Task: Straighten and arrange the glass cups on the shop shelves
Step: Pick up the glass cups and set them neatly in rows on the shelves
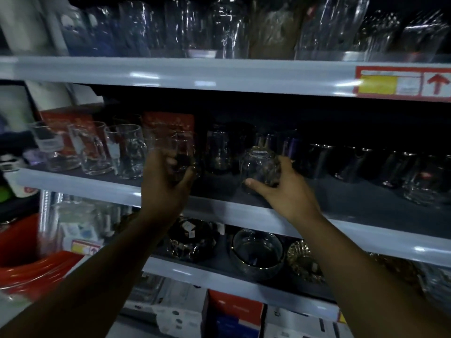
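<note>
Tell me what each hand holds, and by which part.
The left hand grips a tall glass cup round its lower half. The right hand holds a rounded glass cup by its side, thumb near the base.

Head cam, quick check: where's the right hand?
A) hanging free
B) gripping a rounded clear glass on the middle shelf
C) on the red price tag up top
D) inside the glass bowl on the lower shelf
B: the right hand curls round a rounded clear glass at the middle shelf, thumb across its base, while the left hand grips another glass cup.
</note>
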### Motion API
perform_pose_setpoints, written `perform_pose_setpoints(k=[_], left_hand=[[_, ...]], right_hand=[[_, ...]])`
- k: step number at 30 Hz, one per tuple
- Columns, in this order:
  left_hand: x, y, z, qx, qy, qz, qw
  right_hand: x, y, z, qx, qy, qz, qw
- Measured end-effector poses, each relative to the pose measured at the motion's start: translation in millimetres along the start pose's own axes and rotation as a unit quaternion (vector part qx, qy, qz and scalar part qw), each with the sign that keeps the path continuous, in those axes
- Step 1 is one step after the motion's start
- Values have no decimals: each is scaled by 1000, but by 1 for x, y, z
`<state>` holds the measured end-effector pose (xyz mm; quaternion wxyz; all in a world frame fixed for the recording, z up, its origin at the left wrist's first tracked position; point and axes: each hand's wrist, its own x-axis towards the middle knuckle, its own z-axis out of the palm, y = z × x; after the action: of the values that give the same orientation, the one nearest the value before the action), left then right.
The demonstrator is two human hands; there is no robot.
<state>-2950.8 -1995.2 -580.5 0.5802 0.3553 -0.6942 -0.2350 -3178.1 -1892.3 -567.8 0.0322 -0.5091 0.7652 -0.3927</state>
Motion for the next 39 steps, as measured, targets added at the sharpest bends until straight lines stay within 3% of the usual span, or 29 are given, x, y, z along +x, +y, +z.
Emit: perform_pose_setpoints(k=[3,7,12,18,23,26,31,36,39], left_hand=[[15,-11,-7,61,-15,-40,997],[28,-7,-2,18,-88,-96,991],[30,-1,-2,3,-97,-88,991],[18,37,-10,-126,-112,-72,983],[-16,79,18,-137,-174,-69,973],[-35,94,44,-137,-200,-47,969],[-51,117,84,-127,-236,-14,963],[-53,125,107,-105,-328,1,939],[-41,117,99,-57,-244,57,966]], right_hand=[[-2,-2,-3,-16,-2,7,1000],[-3,-3,-5,-22,-6,13,1000],[-4,-2,-5,10,-1,7,1000],[-17,-10,-23,60,60,-67,994],[-45,-28,-49,235,-3,-62,970],[-54,-25,-65,282,-14,-64,957],[-53,-1,-93,216,2,-39,976],[-42,29,-109,204,53,-5,977],[-27,46,-115,173,102,22,979]])
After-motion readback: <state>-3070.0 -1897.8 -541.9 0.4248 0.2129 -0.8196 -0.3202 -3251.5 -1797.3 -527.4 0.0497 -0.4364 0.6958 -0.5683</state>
